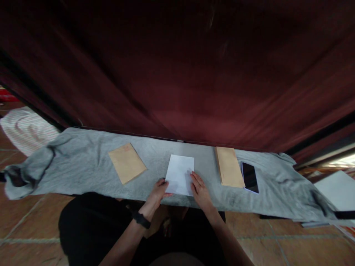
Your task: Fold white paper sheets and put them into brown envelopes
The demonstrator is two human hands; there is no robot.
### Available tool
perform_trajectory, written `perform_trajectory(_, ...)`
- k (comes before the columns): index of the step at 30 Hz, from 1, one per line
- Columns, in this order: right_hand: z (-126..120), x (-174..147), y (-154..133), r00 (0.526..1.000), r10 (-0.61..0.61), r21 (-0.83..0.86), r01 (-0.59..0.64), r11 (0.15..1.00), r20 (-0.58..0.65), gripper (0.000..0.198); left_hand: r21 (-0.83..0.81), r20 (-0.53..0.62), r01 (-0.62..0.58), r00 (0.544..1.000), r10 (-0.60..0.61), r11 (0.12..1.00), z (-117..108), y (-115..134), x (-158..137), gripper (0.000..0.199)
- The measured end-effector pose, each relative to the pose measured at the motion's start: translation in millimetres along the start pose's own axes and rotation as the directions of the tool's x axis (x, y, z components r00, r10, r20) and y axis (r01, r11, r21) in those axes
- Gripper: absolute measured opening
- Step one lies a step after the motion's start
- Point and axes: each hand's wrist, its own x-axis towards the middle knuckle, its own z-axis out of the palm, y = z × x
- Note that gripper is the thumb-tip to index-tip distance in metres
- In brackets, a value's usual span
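Note:
A white sheet of paper (180,174) lies on the grey cloth in front of me; whether it is one sheet or a folded one I cannot tell. My left hand (158,191) grips its lower left corner, thumb along the near side and fingers at the left edge. On the right edge of the paper rests my right hand (201,190), fingers stretched out over it. A single brown envelope (127,163) lies askew to the left. To the right is a thick stack of brown envelopes (230,167).
A phone (250,177) with a dark screen lies beside the stack. The grey cloth (83,162) covers a narrow surface backed by a dark red panel (177,92). Striped fabric (30,127) sits at far left, and a white panel-like object (337,190) at far right.

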Motion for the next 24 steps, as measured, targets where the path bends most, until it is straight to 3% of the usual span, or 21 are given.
perform_trajectory(4, -12, -8, -11, 0.974, -0.116, -0.017, 0.121, 0.992, 0.195, 0.049, 0.001, 0.014, -0.003, 1.0, 0.003, 1.0, 5, -4, -8, 0.006)
perform_trajectory(8, -26, -12, -17, 0.921, -0.231, -0.031, 0.253, 0.967, 0.312, 0.066, 0.003, 0.038, -0.019, 0.999, 0.019, 1.0, 5, -3, -14, 0.005)
perform_trajectory(10, -28, -14, -15, 0.913, -0.244, -0.037, 0.27, 0.962, 0.326, 0.069, 0.015, 0.041, -0.022, 0.999, 0.022, 1.0, 5, -3, -15, 0.005)
perform_trajectory(14, -26, -15, -9, 0.934, -0.206, -0.054, 0.231, 0.971, 0.293, 0.056, 0.061, 0.067, -0.008, 0.998, 0.004, 0.998, 1, -5, -16, 0.008)
perform_trajectory(17, -24, -16, -6, 0.942, -0.198, -0.064, 0.223, 0.973, 0.271, 0.053, 0.251, 0.093, -0.054, 0.995, 0.031, 0.967, -9, -4, -16, 0.006)
perform_trajectory(18, -23, -16, -6, 0.942, -0.201, -0.064, 0.226, 0.972, 0.269, 0.053, 0.372, 0.073, -0.112, 0.993, 0.091, 0.921, -13, -2, -15, 0.006)
perform_trajectory(20, -23, -16, -6, 0.939, -0.209, -0.064, 0.234, 0.97, 0.272, 0.053, 0.638, 0.026, -0.259, 0.949, 0.316, 0.725, -18, 1, -15, 0.011)
perform_trajectory(22, -22, -17, -7, 0.938, -0.213, -0.068, 0.239, 0.969, 0.274, 0.056, 0.796, 0.094, -0.398, 0.825, 0.557, 0.456, -15, 4, -13, 0.019)
perform_trajectory(24, -21, -17, -8, 0.94, -0.21, -0.073, 0.237, 0.969, 0.27, 0.056, 0.793, 0.314, -0.567, 0.694, 0.648, 0.224, -1, 6, -8, 0.029)
